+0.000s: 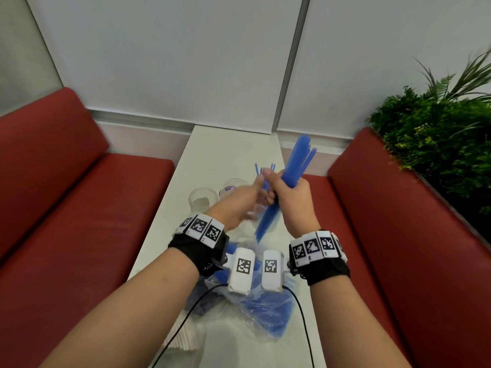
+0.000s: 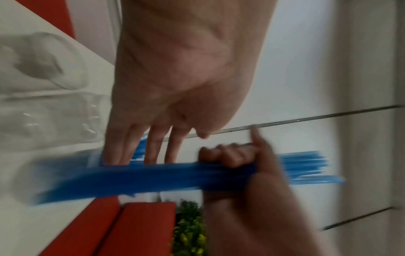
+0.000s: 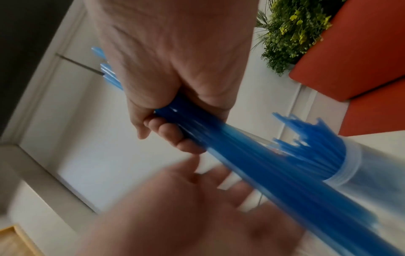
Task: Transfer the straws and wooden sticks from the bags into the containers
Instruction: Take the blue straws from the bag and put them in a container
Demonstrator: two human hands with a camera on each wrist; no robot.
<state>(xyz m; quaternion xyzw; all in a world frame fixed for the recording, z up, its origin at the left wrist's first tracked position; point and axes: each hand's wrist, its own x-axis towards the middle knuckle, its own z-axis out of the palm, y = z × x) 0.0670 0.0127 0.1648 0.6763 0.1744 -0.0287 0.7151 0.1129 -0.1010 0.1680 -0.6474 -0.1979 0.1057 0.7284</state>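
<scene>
While a clear bag (image 1: 255, 309) with many blue straws left inside lies nearest on the counter (image 1: 212, 155), the right hand (image 1: 293, 200) has its grip wrapped tight around a thick straw bundle (image 1: 295, 166), tilted over a clear container (image 3: 361, 180). The left hand (image 1: 239, 205) is beside it with fingers mostly straight, brushing the bundle; whether it pinches any loose straw I cannot tell. Farther off stand two clear cups (image 1: 203, 199). My judgement: the task is partway, with one batch going in, more bagged, and no wooden sticks that I can make out. Only the right wrist view shows straws already standing in that container, which the head view hides behind the hands.
</scene>
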